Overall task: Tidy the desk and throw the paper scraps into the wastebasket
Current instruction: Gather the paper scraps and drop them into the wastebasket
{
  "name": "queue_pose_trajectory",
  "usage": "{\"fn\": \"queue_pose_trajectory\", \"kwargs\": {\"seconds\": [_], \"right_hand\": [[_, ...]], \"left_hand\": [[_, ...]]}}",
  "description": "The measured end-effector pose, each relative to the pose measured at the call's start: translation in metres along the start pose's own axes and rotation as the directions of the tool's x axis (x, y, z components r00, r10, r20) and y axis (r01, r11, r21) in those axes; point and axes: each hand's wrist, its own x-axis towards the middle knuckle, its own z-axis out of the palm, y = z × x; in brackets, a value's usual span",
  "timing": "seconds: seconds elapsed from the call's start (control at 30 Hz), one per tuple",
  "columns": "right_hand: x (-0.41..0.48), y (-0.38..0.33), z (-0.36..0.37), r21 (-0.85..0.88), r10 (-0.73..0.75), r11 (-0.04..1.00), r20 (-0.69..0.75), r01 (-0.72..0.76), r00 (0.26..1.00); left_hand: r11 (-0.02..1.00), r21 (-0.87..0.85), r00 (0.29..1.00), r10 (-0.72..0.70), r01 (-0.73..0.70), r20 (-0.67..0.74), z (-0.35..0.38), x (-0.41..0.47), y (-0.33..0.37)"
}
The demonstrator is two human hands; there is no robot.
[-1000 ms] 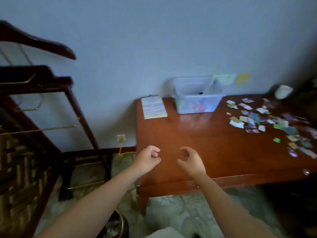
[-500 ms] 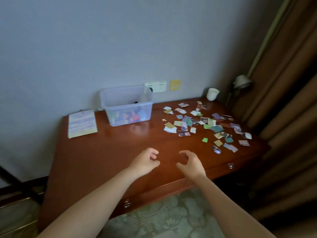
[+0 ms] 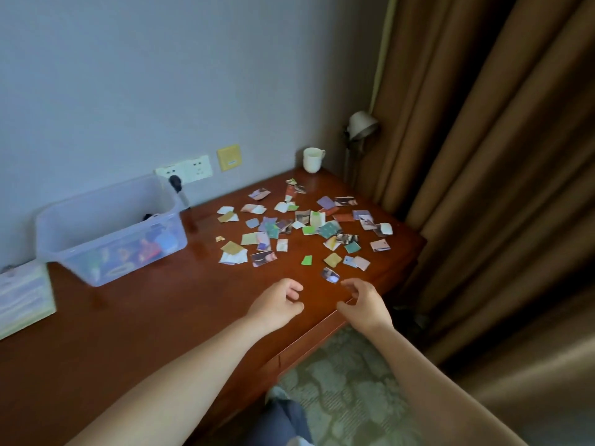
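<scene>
A: Since 0.5 seconds ago the view has swung right and closer. The scraps [image 3: 302,226] now lie straight ahead, and both hands have come nearer to them.

B: Where exactly are they?

A: Scattered over the right half of the desk [image 3: 161,317], between a clear box [image 3: 96,226] on the left and a white mug [image 3: 313,160] at the back corner.

B: And the hands?

A: The left hand [image 3: 277,307] and right hand [image 3: 363,304] hover side by side near the desk's front edge, fingers loosely curled, holding nothing. 1 scrap [image 3: 330,274] lies just beyond the right fingertips.

B: Anything else?

A: A notepad [image 3: 22,297] at far left; a lamp [image 3: 362,123] and brown curtains [image 3: 499,156] on the right.
</scene>
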Motion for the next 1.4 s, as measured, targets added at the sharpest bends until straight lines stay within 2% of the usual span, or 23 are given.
{"fn": "queue_pose_trajectory", "kwargs": {"seconds": [0.2, 0.33, 0.53, 0.73, 1.0, 1.23, 1.4], "right_hand": [[0.073, 0.024, -0.021, 0.007, 0.074, 0.997, -0.028, -0.074, 0.997], [0.121, 0.039, -0.029, -0.038, 0.148, 0.988, 0.025, -0.147, 0.989], [0.169, 0.061, -0.024, -0.133, 0.215, 0.970, 0.086, -0.202, 0.973], [0.198, 0.067, -0.015, -0.290, 0.231, 0.936, 0.089, -0.197, 0.969], [0.226, 0.072, -0.002, -0.485, 0.180, 0.867, 0.081, -0.119, 0.980], [0.249, 0.079, -0.006, -0.447, 0.215, 0.887, 0.182, -0.114, 0.960], [0.266, 0.078, -0.012, -0.406, 0.172, 0.914, 0.325, -0.028, 0.930]], "left_hand": [[1.000, 0.011, 0.997, 0.015, -0.015, 0.076, 0.024, 0.090, 0.023], [0.999, 0.004, 0.993, -0.035, 0.034, 0.109, 0.037, 0.147, 0.026], [0.994, 0.042, 0.992, -0.101, 0.098, 0.081, 0.045, 0.202, 0.020], [0.976, 0.170, 0.990, -0.138, 0.133, 0.017, 0.051, 0.225, 0.017], [0.931, 0.354, 0.996, -0.091, 0.089, -0.010, 0.069, 0.248, 0.019], [0.877, 0.468, 0.993, -0.103, 0.114, -0.048, 0.086, 0.268, 0.023], [0.867, 0.467, 0.985, -0.155, 0.171, -0.072, 0.086, 0.279, 0.029]]}}
